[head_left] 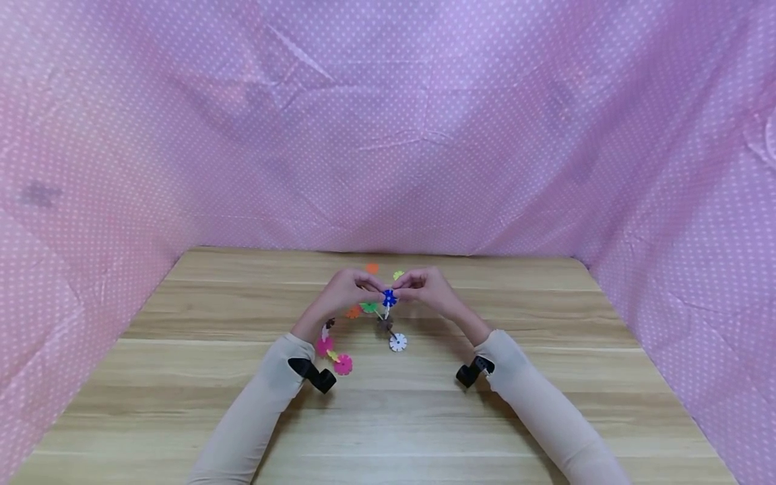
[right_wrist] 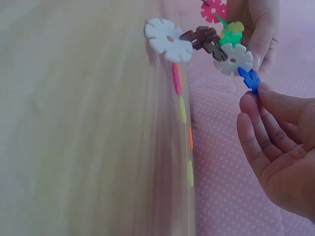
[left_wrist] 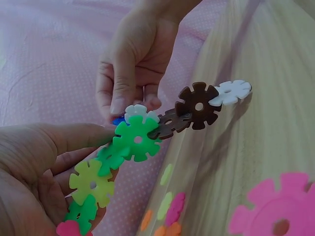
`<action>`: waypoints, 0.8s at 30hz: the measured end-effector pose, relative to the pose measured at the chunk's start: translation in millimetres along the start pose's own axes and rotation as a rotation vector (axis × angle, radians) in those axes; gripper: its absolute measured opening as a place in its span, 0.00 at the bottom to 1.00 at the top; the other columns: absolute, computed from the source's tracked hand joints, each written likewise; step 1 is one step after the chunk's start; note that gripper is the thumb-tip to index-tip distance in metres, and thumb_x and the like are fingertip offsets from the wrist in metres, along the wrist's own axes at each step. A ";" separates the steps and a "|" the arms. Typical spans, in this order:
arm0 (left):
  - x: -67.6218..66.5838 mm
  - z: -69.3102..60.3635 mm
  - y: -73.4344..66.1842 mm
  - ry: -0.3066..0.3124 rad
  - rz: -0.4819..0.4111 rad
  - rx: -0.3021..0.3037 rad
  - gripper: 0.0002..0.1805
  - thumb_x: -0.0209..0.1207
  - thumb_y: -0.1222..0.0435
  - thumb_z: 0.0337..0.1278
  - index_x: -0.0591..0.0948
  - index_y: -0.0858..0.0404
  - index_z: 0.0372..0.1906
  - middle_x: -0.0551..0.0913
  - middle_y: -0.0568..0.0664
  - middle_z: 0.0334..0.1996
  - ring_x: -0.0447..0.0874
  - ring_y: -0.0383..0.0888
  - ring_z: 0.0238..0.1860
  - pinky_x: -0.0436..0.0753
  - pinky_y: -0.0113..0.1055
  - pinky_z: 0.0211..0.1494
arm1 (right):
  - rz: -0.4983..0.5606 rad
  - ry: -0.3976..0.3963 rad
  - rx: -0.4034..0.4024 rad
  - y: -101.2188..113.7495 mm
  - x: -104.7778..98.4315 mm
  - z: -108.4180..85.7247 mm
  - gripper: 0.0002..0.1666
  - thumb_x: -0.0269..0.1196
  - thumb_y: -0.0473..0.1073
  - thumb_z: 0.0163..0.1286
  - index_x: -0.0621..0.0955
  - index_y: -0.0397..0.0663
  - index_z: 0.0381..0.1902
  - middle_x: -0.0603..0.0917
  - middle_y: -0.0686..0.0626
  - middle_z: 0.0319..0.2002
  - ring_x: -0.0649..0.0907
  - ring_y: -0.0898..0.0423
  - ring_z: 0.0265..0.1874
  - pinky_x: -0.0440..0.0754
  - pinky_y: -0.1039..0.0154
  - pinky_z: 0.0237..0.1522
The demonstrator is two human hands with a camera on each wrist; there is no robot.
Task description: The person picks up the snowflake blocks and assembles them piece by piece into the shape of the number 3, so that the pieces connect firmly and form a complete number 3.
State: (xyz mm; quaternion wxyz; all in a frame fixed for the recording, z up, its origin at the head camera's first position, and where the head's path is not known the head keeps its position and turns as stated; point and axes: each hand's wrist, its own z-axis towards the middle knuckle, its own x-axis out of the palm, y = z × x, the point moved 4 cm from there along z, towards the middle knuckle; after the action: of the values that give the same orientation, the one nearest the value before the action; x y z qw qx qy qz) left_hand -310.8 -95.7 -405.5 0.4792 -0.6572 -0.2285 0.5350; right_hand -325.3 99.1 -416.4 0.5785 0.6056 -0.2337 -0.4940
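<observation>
Both hands raised over the desk (head_left: 394,421), close together, working on a chain of notched plastic discs (left_wrist: 132,129). Left hand (head_left: 350,288): fingers closed in a pinch on the chain, around a white disc (right_wrist: 239,54). Right hand (head_left: 429,288): thumb and fingertips pinching the edge of a blue disc (right_wrist: 251,80), whose other edge meets that white one. Brown discs (left_wrist: 189,103) branch off, with another white disc (left_wrist: 233,92) at their tip. Step in hand, as I read it: slotting blue into white; whether notches are fully seated, cannot tell. Next move would call for a steady left hold, slots lined up crosswise, and a firm push from the right. Loose orange disc (head_left: 372,268) and yellow-green disc (head_left: 398,275) lie beyond the hands. Pink disc (head_left: 343,365) near left wrist; its link to the held chain is unclear.
</observation>
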 end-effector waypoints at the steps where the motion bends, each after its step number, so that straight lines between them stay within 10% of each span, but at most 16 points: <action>1: -1.4 -0.2 0.8 0.001 0.000 -0.004 0.07 0.71 0.65 0.58 0.90 0.62 0.40 0.91 0.50 0.34 0.86 0.40 0.36 0.84 0.32 0.41 | 0.004 -0.001 0.008 -0.9 -0.9 0.9 0.10 0.69 0.30 0.65 0.85 0.28 0.42 0.89 0.37 0.35 0.89 0.43 0.34 0.89 0.45 0.45; 10: -13.8 -1.8 6.6 0.039 -0.039 -0.078 0.09 0.69 0.65 0.60 0.88 0.62 0.44 0.91 0.50 0.38 0.87 0.42 0.40 0.85 0.36 0.48 | -0.215 0.013 0.042 -5.0 -20.2 12.8 0.12 0.69 0.28 0.63 0.84 0.29 0.45 0.89 0.36 0.39 0.88 0.48 0.37 0.88 0.65 0.42; 24: -14.9 -0.5 11.6 0.076 -0.114 -0.109 0.10 0.68 0.66 0.61 0.88 0.63 0.47 0.90 0.51 0.39 0.86 0.42 0.39 0.85 0.35 0.48 | -0.355 0.079 0.097 -32.8 -36.2 36.7 0.21 0.70 0.28 0.61 0.81 0.28 0.53 0.87 0.34 0.43 0.85 0.47 0.41 0.86 0.62 0.48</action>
State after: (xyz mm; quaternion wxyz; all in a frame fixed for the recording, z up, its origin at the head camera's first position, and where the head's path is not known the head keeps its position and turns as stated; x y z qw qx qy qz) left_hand -317.6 -113.1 -408.5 0.4809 -0.6880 -0.2759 0.4682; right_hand -381.2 120.1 -429.3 0.4609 0.6834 -0.1237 -0.5525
